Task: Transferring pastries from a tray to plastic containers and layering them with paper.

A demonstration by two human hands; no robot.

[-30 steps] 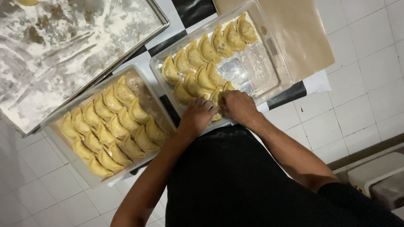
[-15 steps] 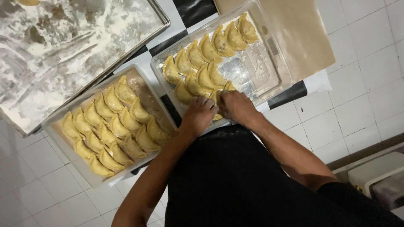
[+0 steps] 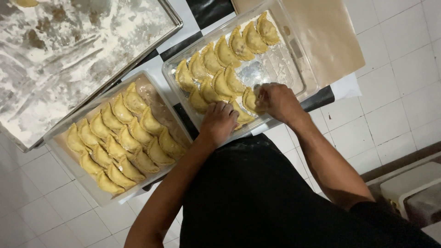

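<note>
Pastries (image 3: 223, 59) lie in overlapping rows in a clear tray (image 3: 294, 69), leaning on each other so they pack tight. The right hand (image 3: 277, 102) has its fingers closed on one pastry (image 3: 250, 99) at the near row's end, while the left hand (image 3: 219, 121) rests curled on a neighbour, seemingly steadying the row. A second tray (image 3: 62, 132) beside it is full; a floured sheet pan (image 3: 171, 17) sits behind.

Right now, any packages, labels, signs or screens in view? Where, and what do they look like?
No labels, signs or screens.
Clear rectangular plastic container: centre, part-filled with yellow crescent pastries; both hands at its near end.
Second clear rectangular plastic container: lower left, full of pastries.
</note>
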